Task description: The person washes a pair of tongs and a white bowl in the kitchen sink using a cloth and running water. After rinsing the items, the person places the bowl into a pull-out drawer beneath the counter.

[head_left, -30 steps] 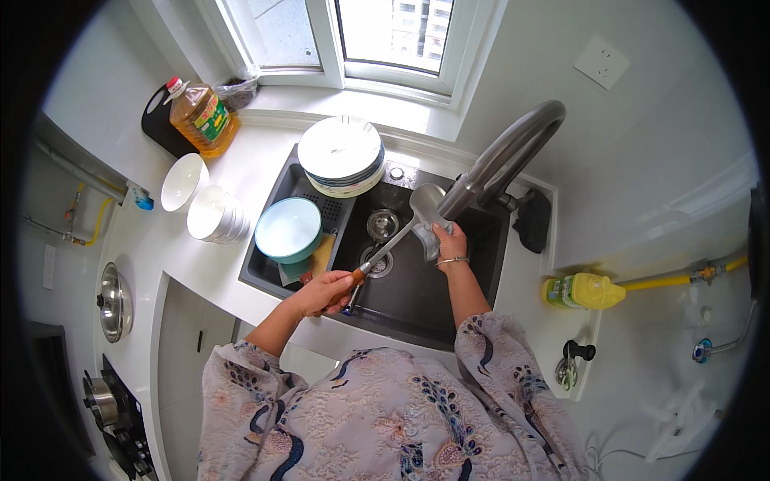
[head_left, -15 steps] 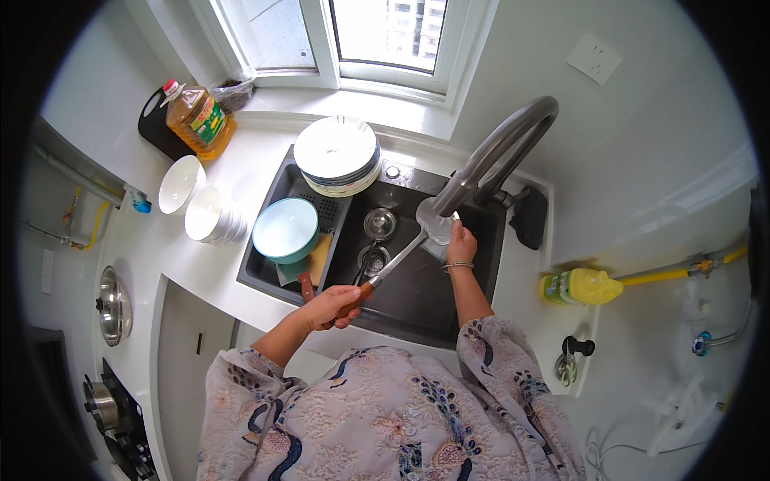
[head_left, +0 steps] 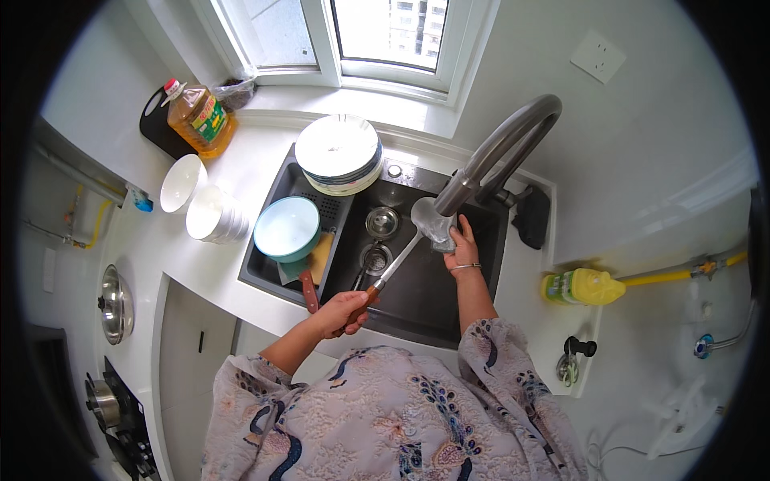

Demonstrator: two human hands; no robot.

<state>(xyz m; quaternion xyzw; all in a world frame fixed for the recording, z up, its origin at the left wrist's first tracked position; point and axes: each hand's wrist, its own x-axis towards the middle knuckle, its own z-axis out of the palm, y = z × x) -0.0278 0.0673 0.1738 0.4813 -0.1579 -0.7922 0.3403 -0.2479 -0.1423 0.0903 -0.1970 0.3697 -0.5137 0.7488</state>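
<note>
My left hand (head_left: 345,313) is closed round the wooden handle of a metal spatula (head_left: 401,258), which slants up and right over the sink (head_left: 409,313). Its broad pale head lies right below the mouth of the tall curved faucet (head_left: 459,192). Against the side of that head, my right hand (head_left: 463,250) presses a pale grey cloth (head_left: 443,242), with the index finger and thumb partly stretched out. Part of the spatula's head is hidden by the cloth and the faucet.
Stacked plates (head_left: 337,148) and a light blue bowl (head_left: 286,229) stand at the sink's left; a brown-handled tool (head_left: 309,290) juts from below the bowl. White bowls (head_left: 210,215) and an oil bottle (head_left: 200,120) stand farther left. A yellow bottle (head_left: 585,287) is at right.
The spatula's head has shifted slightly left under the faucet. My right hand has slid a little down and turned, so its fingers and the grey cloth show more.
</note>
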